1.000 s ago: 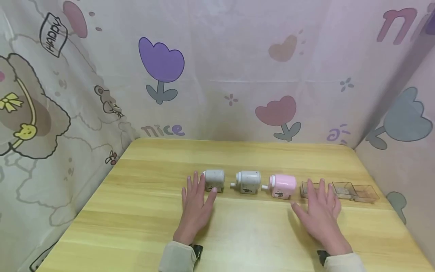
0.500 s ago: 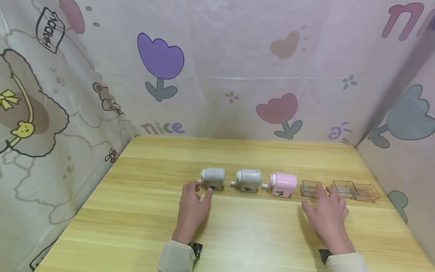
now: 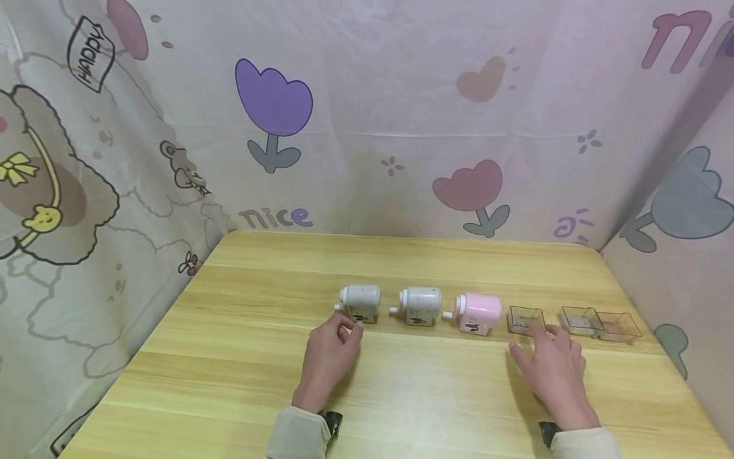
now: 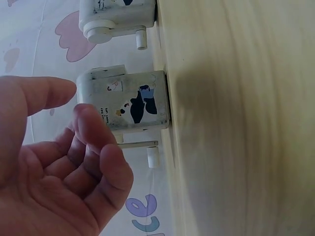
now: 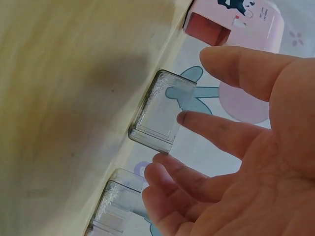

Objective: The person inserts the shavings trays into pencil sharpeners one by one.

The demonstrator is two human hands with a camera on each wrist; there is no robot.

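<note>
Three crank pencil sharpeners stand in a row: a grey one (image 3: 363, 301) at the left, a second grey one (image 3: 422, 305) in the middle, and a pink one (image 3: 480, 311). My left hand (image 3: 329, 354) is just in front of the left sharpener, fingers loosely bent and nothing in them. In the left wrist view, the thumb and index finger stand apart beside that sharpener's body (image 4: 130, 101). My right hand (image 3: 553, 376) hovers by a small clear shavings drawer (image 3: 525, 320). Its index fingertip overlaps the drawer's edge in the right wrist view, with the other fingers bent.
Two more clear drawers lie at the right, one colourless (image 3: 580, 321) and one pinkish (image 3: 620, 327). White bits show inside the nearer drawers. The pink sharpener's drawer slot (image 5: 206, 32) gapes open. A printed cloth (image 3: 367, 159) hangs behind the wooden table (image 3: 275, 261).
My left hand has drawn back from the left sharpener and its fingers have bent. My right hand has shifted slightly right, its fingers bending too. The sharpeners and drawers stay in place.
</note>
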